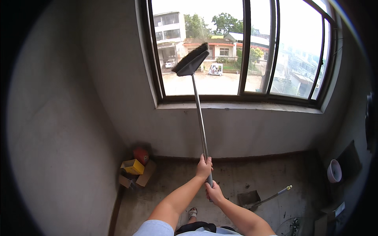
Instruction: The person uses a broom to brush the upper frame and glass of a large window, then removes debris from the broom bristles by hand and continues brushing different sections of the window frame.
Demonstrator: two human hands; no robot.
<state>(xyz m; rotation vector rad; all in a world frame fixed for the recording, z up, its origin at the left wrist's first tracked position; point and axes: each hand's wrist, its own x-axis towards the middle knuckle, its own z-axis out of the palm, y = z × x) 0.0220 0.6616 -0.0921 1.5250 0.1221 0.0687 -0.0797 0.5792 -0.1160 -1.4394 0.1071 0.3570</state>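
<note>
A broom is raised in front of me with its head up. Its dark bristle head (192, 61) appears against the window glass, tilted with its right end higher; whether it touches the glass I cannot tell. The metal broom handle (200, 113) runs down past the sill to both hands. My left hand (204, 167) grips the handle higher up. Just below it, my right hand (215, 192) is closed around the grey grip near the handle's lower end.
Ahead is a sliding window (242, 53) above a sill (236, 106). Cardboard, a yellow box (133, 167) and a red container (141, 155) fill the left corner. On the floor at right lies a long-handled dustpan (249, 199). A pink basin (334, 171) stands by the right wall.
</note>
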